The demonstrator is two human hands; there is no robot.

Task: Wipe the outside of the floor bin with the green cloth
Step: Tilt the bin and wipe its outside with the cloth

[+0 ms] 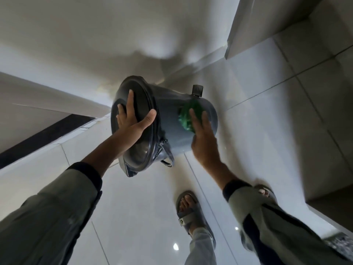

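Bin-wiping is showing from above, with two sandalled feet [188,209] standing nearest on the pale floor tiles [145,217] below both arms. Ahead of them the left hand [131,119] is pressing flat on the dark lid [133,131] of the grey floor bin [168,121], its fingers [130,104] spreading apart across the lid and the thumb hooking over the lid's rim. That bin is tilting on its side, lid toward the left hand, base toward the right. The right hand [202,138] is lying open against the bin's grey wall, fingers straight and close together, pinning the green cloth [188,117] under its fingertips [193,116]. Just beyond those fingertips a small dark pedal [197,90] is sticking out near the bin's base. A wire handle [167,155] is hanging below the lid rim, between the two wrists. Farther off, a pale wall [95,44] is carrying a soft shadow.
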